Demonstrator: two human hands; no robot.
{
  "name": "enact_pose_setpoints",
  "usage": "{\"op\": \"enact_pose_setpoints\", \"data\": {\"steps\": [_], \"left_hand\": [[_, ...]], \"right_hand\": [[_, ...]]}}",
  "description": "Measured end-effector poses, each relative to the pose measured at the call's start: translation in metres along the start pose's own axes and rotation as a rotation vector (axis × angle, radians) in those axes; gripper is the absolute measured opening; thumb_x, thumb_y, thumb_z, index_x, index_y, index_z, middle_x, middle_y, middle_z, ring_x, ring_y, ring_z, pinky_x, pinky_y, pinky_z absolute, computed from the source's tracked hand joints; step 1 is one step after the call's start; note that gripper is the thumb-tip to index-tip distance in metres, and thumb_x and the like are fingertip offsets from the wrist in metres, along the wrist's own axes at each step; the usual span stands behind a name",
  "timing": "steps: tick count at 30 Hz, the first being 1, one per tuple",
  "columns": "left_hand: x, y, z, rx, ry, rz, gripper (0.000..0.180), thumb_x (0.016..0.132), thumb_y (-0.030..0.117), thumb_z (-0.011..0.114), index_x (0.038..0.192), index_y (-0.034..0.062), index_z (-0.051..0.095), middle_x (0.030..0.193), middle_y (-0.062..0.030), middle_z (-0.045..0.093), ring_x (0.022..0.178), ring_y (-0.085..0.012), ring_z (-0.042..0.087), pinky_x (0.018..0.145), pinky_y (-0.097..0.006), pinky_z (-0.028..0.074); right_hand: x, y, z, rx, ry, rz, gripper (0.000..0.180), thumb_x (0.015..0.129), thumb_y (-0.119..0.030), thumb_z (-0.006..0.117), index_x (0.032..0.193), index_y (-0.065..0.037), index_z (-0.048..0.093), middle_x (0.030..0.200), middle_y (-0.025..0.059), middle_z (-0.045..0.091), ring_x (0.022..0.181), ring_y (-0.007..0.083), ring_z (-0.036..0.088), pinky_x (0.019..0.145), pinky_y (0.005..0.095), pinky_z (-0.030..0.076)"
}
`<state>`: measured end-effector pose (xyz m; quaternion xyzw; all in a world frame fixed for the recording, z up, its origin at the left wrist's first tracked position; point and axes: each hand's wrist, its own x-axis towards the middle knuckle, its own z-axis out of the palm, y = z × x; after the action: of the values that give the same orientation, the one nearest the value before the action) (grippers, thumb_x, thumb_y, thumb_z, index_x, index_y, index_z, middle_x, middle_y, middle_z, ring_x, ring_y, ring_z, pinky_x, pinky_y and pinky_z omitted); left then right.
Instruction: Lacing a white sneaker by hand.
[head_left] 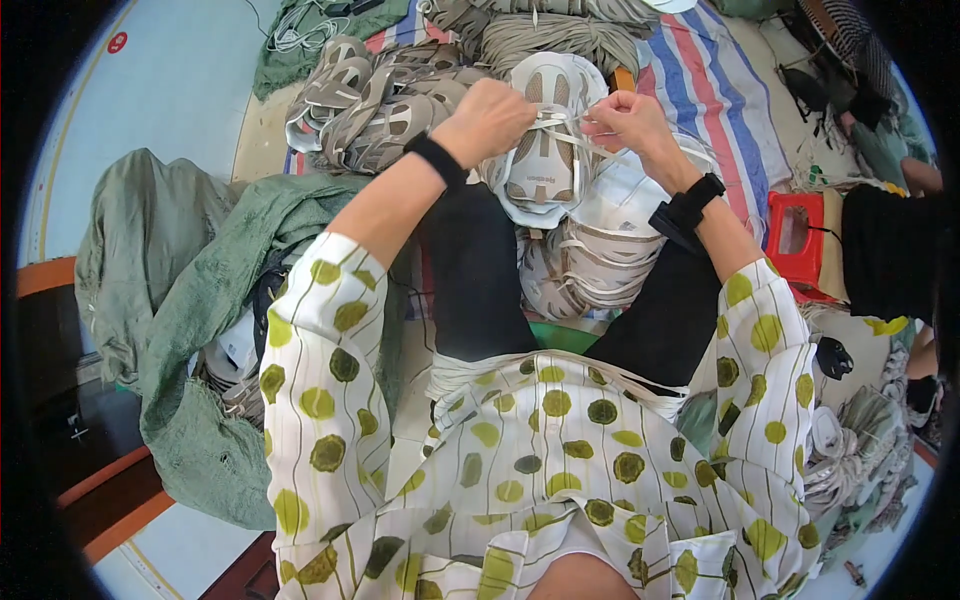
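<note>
In front of me, above my lap, lies a white and tan shoe upper (545, 165) with mesh panels, its toe end away from me. A pale shoelace (553, 121) crosses its middle. My left hand (492, 120) is closed in a pinch at the left side of the lace. On the right, my right hand (632, 125) pinches the lace with thumb and fingertips, a little apart from the upper's edge. Below and to the right, a stack of white and tan shoe uppers (605, 265) with laces rests between my knees.
Grey-brown shoe uppers (385, 100) are heaped at the back left, with tied bundles (565, 45) behind. Striped cloth (700, 70) lies underneath. Green sacks (190, 400) stand left. To the right are a red stool (795, 240) and another person's dark clothing (895, 255).
</note>
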<state>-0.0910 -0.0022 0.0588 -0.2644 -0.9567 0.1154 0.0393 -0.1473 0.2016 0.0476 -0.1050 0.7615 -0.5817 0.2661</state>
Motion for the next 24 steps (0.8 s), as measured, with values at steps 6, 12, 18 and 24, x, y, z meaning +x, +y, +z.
{"op": "enact_pose_setpoints", "data": {"steps": [6,12,18,24], "left_hand": [[-0.012,-0.002,0.005,-0.369,0.067,-0.387,0.014,0.073,0.02,0.051,0.074,0.0082,0.059,0.068,-0.0135,0.058,0.065,-0.0303,0.058,0.056,-0.037,0.047],[-0.02,0.034,-0.003,-0.552,0.455,-0.544,0.01,0.074,0.014,0.057,0.083,0.0096,0.056,0.075,-0.0067,0.054,0.069,-0.026,0.056,0.057,-0.036,0.043],[-0.01,0.048,0.001,-0.688,0.515,-0.496,0.013,0.073,0.012,0.058,0.086,0.0106,0.059,0.074,-0.0067,0.055,0.07,-0.0248,0.056,0.059,-0.034,0.043],[-0.004,0.051,0.002,-0.7,0.54,-0.521,0.012,0.072,0.009,0.056,0.084,0.0095,0.06,0.072,-0.0075,0.054,0.068,-0.0251,0.056,0.06,-0.035,0.043]], "right_hand": [[0.003,0.008,-0.005,0.141,-0.011,0.013,0.016,0.079,-0.016,0.059,0.082,0.0,0.055,0.082,0.0109,0.063,0.074,0.0136,0.062,0.065,0.0231,0.05],[0.001,0.007,-0.002,0.171,-0.056,0.075,0.014,0.077,-0.014,0.059,0.08,-0.002,0.053,0.08,0.0081,0.062,0.074,0.0136,0.061,0.066,0.0227,0.047],[0.004,0.008,0.0,0.212,-0.058,0.101,0.014,0.077,-0.014,0.06,0.081,-0.002,0.054,0.08,0.0081,0.062,0.074,0.0128,0.061,0.067,0.023,0.047],[0.007,0.012,0.007,0.106,0.035,0.045,0.012,0.07,-0.009,0.064,0.074,-0.003,0.055,0.068,0.0054,0.062,0.059,0.0086,0.058,0.047,0.0198,0.041]]}}
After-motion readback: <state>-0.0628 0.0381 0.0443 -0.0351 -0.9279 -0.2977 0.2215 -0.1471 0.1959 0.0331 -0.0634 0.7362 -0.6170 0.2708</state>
